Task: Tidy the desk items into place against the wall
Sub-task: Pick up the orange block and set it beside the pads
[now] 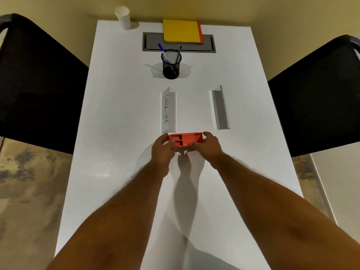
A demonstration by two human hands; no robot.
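An orange plastic organiser tray (186, 139) with small compartments sits at the middle of the white desk (120, 117). My left hand (162, 151) grips its left end and my right hand (207, 148) grips its right end. Just beyond it stands a folded white paper sign (168, 110) with "CHECK-IN" written on it. A second folded white sign (219, 108) stands to the right. Farther back is a black mesh pen cup (171, 65) with a blue pen and a dark pen. Yellow and red notebooks (183, 31) lie by the wall.
A white paper cup (123, 17) stands at the back left corner by the yellow wall. The notebooks partly cover a grey cable hatch (153, 42) set in the desk. Black mesh chairs stand at the left (37, 84) and right (315, 98) of the desk.
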